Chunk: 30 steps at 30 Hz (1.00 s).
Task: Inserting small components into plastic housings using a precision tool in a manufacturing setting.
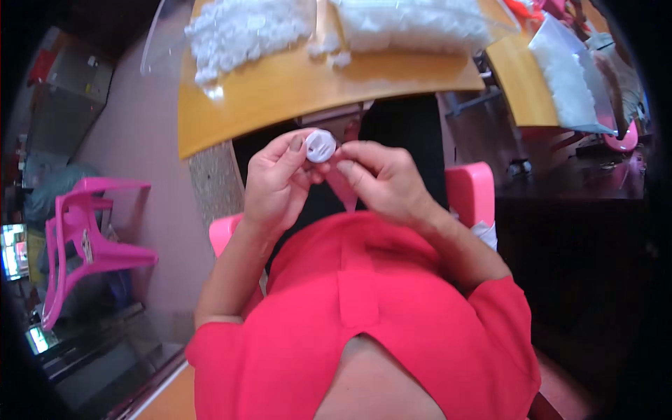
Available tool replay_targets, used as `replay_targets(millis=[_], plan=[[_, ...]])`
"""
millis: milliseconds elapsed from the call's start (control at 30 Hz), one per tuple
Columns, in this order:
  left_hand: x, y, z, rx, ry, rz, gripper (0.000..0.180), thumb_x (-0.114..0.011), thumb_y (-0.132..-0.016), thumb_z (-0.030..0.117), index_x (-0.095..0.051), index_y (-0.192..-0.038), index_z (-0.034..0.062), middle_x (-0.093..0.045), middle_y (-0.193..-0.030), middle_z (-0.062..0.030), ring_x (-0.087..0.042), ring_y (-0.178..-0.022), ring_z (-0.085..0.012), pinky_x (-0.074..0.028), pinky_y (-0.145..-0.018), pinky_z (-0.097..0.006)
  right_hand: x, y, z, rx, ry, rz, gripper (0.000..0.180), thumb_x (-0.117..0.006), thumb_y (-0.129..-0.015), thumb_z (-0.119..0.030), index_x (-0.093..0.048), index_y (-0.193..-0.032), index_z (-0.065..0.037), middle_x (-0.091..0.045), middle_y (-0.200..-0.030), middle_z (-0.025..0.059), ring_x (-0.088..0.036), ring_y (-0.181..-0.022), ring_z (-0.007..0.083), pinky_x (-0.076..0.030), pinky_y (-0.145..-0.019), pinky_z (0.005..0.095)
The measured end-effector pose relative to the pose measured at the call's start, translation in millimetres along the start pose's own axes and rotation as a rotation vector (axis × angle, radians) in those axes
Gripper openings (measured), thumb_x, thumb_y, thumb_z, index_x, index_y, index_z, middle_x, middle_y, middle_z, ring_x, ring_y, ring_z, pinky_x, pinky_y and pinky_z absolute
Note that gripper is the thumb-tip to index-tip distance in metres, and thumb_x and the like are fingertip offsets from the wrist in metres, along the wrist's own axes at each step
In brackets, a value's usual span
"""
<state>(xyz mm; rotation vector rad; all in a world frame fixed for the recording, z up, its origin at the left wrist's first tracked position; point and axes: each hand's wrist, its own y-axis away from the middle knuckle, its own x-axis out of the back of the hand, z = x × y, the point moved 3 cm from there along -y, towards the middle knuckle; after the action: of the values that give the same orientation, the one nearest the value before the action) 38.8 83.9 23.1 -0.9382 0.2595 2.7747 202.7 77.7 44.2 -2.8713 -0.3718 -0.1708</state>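
My left hand (pixel 276 178) grips a small, round white plastic piece (pixel 321 145) between thumb and fingers. Slots or raised ribs show on the face turned up toward me. Close by its right edge is my right hand (pixel 392 175), with thumb and index finger drawn together in a pinch. Whatever sits between those fingertips is too small or hidden to make out. Both hands are held above my lap, just short of the near edge of a wooden table (pixel 280 105).
Two heaps of small white pieces, left (pixel 245 35) and right (pixel 416 28), lie on the table with transparent plastic around them. A transparent bag of white pieces (pixel 570 77) stands at the far right. To the left is a pink plastic chair (pixel 94 248); a pink armrest (pixel 476 192) flanks my right.
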Motion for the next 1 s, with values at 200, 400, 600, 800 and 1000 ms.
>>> replay_targets(millis=[200,400,600,800,1000], plan=[[4.0,29.8,-18.4,-0.103,-0.174,0.093,0.028,-0.052,-0.097,0.019,-0.059,-0.114,-0.0031,-0.066,-0.096,-0.0089,-0.060,-0.078,-0.0122,-0.046,-0.066,-0.023,-9.2,7.4,1.8,-0.076,0.069,-0.048,0.011,-0.062,-0.087,-0.005,-0.063,-0.095,0.003,-0.062,-0.077,0.0024,-0.054,-0.069,0.0052,-0.045,-0.060,0.0208],[8.7,51.1,-16.9,-0.106,-0.159,0.041,0.031,-0.057,-0.093,0.006,-0.056,-0.122,-0.0036,-0.064,-0.106,-0.0106,-0.060,-0.084,-0.0134,-0.051,-0.073,-0.025,-11.3,13.5,-3.0,-0.080,0.191,-0.109,0.007,-0.061,-0.085,-0.004,-0.062,-0.090,0.002,-0.059,-0.069,0.0022,-0.051,-0.061,0.0052,-0.042,-0.053,0.0216],[12.0,52.0,-16.4,-0.020,-0.353,-0.091,0.038,-0.057,-0.092,0.005,-0.050,-0.128,-0.0026,-0.064,-0.107,-0.0124,-0.061,-0.091,-0.0159,-0.053,-0.075,-0.027,-15.0,16.2,2.8,-0.032,0.258,-0.170,0.009,-0.060,-0.084,-0.001,-0.062,-0.092,0.003,-0.063,-0.073,0.0096,-0.058,-0.064,0.0096,-0.045,-0.055,0.0249],[28.1,45.0,-16.6,-0.026,-0.109,-0.110,0.038,-0.058,-0.091,0.005,-0.051,-0.127,-0.0020,-0.064,-0.104,-0.0152,-0.064,-0.089,-0.0200,-0.053,-0.074,-0.027,-18.0,15.7,0.4,0.210,0.384,-0.167,0.009,-0.055,-0.081,-0.001,-0.057,-0.089,0.001,-0.059,-0.069,0.0201,-0.062,-0.065,0.0367,-0.048,-0.054,0.0424],[37.8,48.6,-6.7,-0.169,-0.145,-0.077,0.039,-0.065,-0.086,0.005,-0.054,-0.123,-0.0021,-0.065,-0.106,-0.0162,-0.065,-0.089,-0.0201,-0.053,-0.073,-0.026,-23.7,25.6,-8.0,0.258,0.496,-0.353,0.029,-0.058,-0.079,0.009,-0.057,-0.107,0.006,-0.062,-0.081,0.0196,-0.065,-0.069,0.0325,-0.051,-0.058,0.0344]])
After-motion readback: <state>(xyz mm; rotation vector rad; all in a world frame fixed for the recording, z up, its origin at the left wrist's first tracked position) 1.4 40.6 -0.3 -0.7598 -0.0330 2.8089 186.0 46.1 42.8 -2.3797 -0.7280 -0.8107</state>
